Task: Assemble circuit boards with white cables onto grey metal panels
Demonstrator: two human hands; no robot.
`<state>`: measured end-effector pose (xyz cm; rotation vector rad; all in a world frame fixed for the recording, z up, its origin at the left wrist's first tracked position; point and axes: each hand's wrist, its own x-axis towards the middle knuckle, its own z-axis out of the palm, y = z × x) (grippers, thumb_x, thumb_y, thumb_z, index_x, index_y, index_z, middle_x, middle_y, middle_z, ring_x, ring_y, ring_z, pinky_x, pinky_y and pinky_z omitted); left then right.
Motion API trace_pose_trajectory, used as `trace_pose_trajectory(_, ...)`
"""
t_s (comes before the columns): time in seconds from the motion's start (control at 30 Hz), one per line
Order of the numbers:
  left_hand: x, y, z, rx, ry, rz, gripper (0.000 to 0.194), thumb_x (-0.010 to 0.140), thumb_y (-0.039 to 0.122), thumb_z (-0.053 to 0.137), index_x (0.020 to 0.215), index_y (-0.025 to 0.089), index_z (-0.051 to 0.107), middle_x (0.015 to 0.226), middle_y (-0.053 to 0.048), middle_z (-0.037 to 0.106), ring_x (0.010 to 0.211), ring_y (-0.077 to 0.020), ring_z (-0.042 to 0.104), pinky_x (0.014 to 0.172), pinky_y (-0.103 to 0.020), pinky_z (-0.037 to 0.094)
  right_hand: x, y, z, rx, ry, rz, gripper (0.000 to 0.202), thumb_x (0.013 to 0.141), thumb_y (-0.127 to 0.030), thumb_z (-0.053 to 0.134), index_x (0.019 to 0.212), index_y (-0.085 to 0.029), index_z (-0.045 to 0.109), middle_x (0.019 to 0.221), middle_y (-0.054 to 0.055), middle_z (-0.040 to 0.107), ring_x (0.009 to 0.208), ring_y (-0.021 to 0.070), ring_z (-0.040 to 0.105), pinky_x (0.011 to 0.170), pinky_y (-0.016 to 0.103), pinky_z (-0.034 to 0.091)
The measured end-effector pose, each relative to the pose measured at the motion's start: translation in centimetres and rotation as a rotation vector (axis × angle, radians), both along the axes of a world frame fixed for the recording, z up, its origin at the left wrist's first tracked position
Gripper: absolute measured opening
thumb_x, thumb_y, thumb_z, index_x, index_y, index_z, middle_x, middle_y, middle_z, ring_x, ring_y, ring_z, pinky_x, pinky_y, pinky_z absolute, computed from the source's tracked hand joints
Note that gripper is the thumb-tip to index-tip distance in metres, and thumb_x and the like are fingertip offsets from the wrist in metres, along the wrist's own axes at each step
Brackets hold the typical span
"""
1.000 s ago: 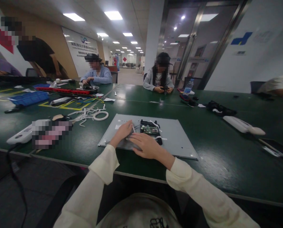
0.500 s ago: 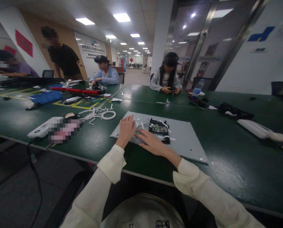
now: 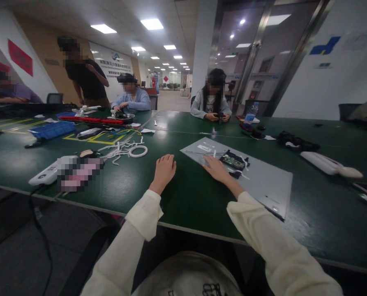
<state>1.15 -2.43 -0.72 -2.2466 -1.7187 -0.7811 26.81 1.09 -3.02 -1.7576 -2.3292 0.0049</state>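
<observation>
A flat grey display panel (image 3: 263, 185) lies at an angle on the green table. A black-framed circuit board (image 3: 233, 160) is fixed on it, with thin wires and strips of white tape around. Over the panel's near left edge rests my right hand (image 3: 218, 169), fingers stretched out and palm down, with the fingertips close to the wires. My left hand (image 3: 165, 172) is apart from the panel, palm down on the table to its left. Its fingers lie forward with nothing seen in them. What is under both palms is hidden.
Left of my hands are a white ring of cord (image 3: 138, 151), tangled white strips (image 3: 121, 149), a white power strip (image 3: 49, 172) and a blue tray (image 3: 52, 130). To the right lie a long white object (image 3: 320, 162) and a bottle (image 3: 251, 112). Several people are around the table.
The panel has slid right and turned, its left corner now away from my left hand. My right hand has moved right with it. My left hand has come off the panel onto the table.
</observation>
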Motion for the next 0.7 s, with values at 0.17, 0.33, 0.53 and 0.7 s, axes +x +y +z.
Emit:
trace_pose_trajectory(0.17, -0.1, 0.0, -0.2, -0.042, 0.006, -0.019, 0.028, 0.091, 0.026, 0.036, 0.114, 0.019, 0.049, 0.117, -0.009, 0.055, 0.108, -0.0206, 0.051, 0.091, -0.035, 0.039, 4.9, 1.4, -0.5, 0.012, -0.048, -0.251, 0.052, 0.091, -0.045, 0.027, 0.138, -0.021, 0.031, 0.141, 0.012, 0.033, 0.13, 0.0261, 0.03, 0.102, 0.046, 0.029)
trace_pose_trajectory(0.33, 0.1, 0.0, -0.2, -0.096, 0.008, -0.028, 0.03, 0.092, 0.032, 0.034, 0.116, 0.018, 0.047, 0.115, -0.009, 0.056, 0.106, -0.0206, 0.052, 0.09, -0.035, 0.04, 10.2, 1.8, -0.9, 0.016, -0.058, -0.411, 0.053, 0.09, -0.046, 0.028, 0.136, -0.02, 0.035, 0.136, 0.014, 0.039, 0.126, 0.0258, 0.036, 0.099, 0.045, 0.032)
trace_pose_trajectory(0.53, 0.1, 0.0, -0.5, -0.107, -0.013, -0.057, 0.032, 0.093, 0.033, 0.033, 0.117, 0.017, 0.046, 0.115, -0.01, 0.055, 0.106, -0.0208, 0.053, 0.09, -0.036, 0.04, 14.2, 1.8, -1.0, 0.047, -0.048, -0.54, 0.055, 0.088, -0.047, 0.031, 0.132, -0.016, 0.04, 0.128, 0.018, 0.046, 0.119, 0.0296, 0.043, 0.093, 0.046, 0.036)
trace_pose_trajectory(0.7, 0.1, 0.1, -0.6, -0.133, 0.002, -0.045, 0.03, 0.093, 0.03, 0.032, 0.116, 0.018, 0.047, 0.114, -0.009, 0.055, 0.105, -0.02, 0.053, 0.089, -0.035, 0.041, 14.8, 1.5, -0.7, 0.094, -0.055, -0.619, 0.054, 0.087, -0.046, 0.032, 0.131, -0.017, 0.044, 0.124, 0.019, 0.049, 0.113, 0.0335, 0.047, 0.086, 0.05, 0.04)
